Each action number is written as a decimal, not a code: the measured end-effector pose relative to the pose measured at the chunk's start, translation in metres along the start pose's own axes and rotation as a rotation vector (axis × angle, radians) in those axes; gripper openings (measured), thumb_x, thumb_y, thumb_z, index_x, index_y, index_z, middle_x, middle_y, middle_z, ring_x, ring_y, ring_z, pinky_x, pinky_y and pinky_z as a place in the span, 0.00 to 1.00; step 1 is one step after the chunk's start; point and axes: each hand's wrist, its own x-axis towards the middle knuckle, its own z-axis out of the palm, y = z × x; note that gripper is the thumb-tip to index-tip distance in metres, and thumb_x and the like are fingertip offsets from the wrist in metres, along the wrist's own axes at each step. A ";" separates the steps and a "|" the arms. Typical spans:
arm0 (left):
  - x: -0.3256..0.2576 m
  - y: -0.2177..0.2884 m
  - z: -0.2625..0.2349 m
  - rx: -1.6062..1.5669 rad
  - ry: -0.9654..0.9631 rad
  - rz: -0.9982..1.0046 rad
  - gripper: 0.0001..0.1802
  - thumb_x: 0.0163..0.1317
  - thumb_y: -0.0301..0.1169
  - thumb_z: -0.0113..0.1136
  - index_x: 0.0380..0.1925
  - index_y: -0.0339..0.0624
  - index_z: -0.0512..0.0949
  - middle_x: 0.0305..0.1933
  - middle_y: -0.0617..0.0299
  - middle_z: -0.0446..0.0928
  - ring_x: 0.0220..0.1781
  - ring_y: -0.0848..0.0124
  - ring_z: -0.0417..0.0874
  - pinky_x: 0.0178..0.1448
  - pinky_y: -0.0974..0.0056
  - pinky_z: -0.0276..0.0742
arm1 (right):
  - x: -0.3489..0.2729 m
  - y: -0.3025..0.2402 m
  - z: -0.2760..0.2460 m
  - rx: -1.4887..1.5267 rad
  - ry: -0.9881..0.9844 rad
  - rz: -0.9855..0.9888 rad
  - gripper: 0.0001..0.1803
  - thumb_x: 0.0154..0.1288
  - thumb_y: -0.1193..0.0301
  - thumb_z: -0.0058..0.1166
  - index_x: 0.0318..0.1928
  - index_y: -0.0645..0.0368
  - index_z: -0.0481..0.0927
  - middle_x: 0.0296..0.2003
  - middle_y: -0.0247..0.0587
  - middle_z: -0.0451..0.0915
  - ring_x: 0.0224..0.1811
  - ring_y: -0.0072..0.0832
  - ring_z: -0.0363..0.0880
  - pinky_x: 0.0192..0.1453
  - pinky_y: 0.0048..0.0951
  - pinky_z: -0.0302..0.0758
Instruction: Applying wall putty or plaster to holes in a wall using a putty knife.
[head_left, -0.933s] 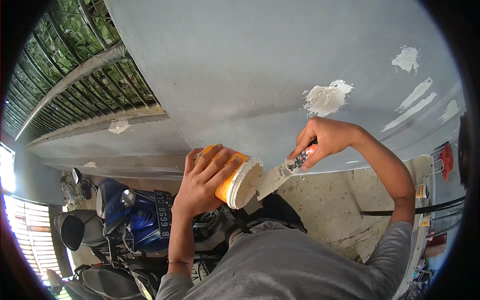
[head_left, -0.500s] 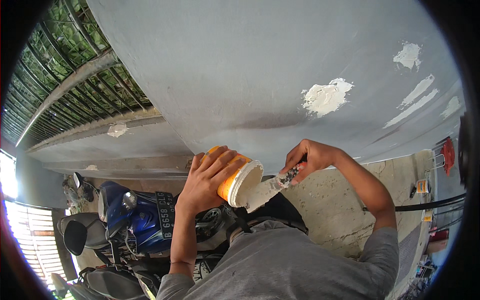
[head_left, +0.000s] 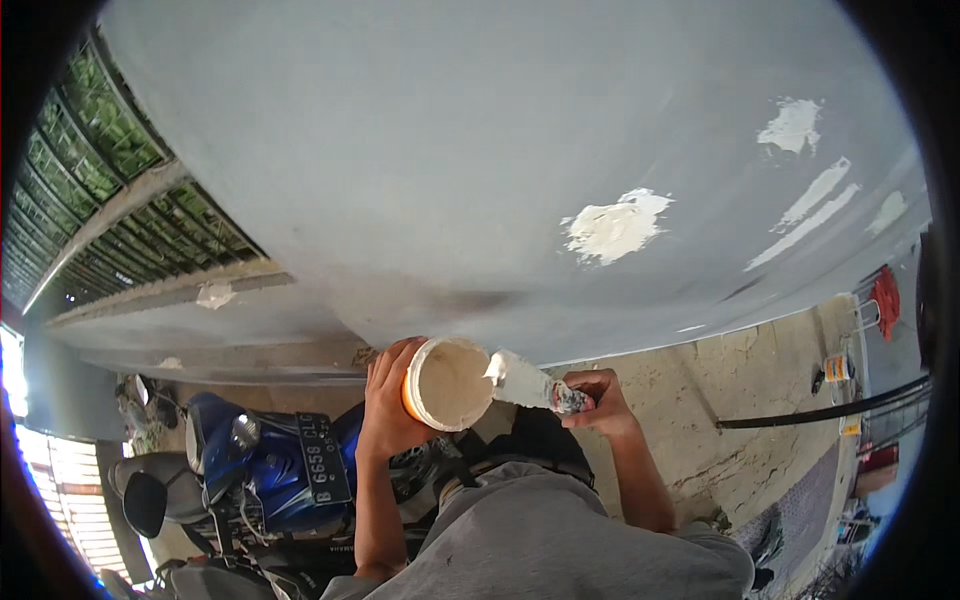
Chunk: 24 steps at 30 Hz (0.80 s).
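My left hand (head_left: 393, 400) is wrapped round the side of an orange and white tub (head_left: 424, 412), whose open mouth faces up toward me. Pale filler coats its inner wall. In my right hand (head_left: 603, 401) is the handle of a putty knife (head_left: 530, 385), its blade smeared with filler and a whitish dab at the tip. That tip is beside the tub's right rim; whether it touches cannot be made out. Beyond both hands stands a grey wall (head_left: 400, 150) with a thick white filler patch (head_left: 617, 227) and a smaller patch (head_left: 792, 126) farther right.
A blue motorcycle (head_left: 285, 470) and other parked bikes stand close on my left. Barred fencing (head_left: 100, 160) with greenery behind is at upper left. On the right are a concrete floor (head_left: 690, 410), a dark bar (head_left: 820, 412), another small tub (head_left: 838, 368) and a red cloth (head_left: 885, 303).
The tub has turned its mouth more upward. The putty knife has come out of the tub, its blade now pointing left with filler on the tip. My right hand has lowered.
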 end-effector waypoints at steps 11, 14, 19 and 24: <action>0.021 0.017 0.037 -0.177 -0.054 0.092 0.55 0.25 0.33 0.87 0.63 0.43 0.75 0.64 0.54 0.78 0.67 0.50 0.75 0.70 0.47 0.71 | 0.003 -0.048 -0.003 0.144 0.334 -0.271 0.24 0.57 0.78 0.71 0.56 0.63 0.80 0.33 0.47 0.84 0.18 0.26 0.76 0.17 0.26 0.69; 0.015 0.015 0.037 -0.184 -0.098 0.077 0.55 0.24 0.33 0.88 0.63 0.43 0.75 0.64 0.54 0.78 0.67 0.50 0.76 0.70 0.47 0.72 | 0.027 -0.046 0.007 0.173 0.301 -0.397 0.22 0.62 0.74 0.68 0.56 0.64 0.80 0.33 0.46 0.84 0.20 0.27 0.76 0.22 0.26 0.71; -0.005 0.011 0.030 -0.126 -0.073 0.012 0.57 0.21 0.34 0.89 0.62 0.40 0.75 0.63 0.51 0.77 0.67 0.50 0.77 0.70 0.49 0.73 | 0.058 -0.029 0.006 0.071 0.328 -0.394 0.23 0.74 0.61 0.60 0.58 0.69 0.80 0.38 0.47 0.84 0.28 0.29 0.79 0.31 0.30 0.72; -0.023 0.005 0.018 -0.046 -0.073 -0.054 0.57 0.22 0.36 0.89 0.62 0.41 0.75 0.63 0.52 0.78 0.65 0.49 0.77 0.69 0.47 0.73 | 0.082 -0.019 -0.003 0.056 0.339 -0.411 0.23 0.77 0.59 0.57 0.56 0.68 0.80 0.40 0.49 0.84 0.28 0.30 0.79 0.31 0.30 0.73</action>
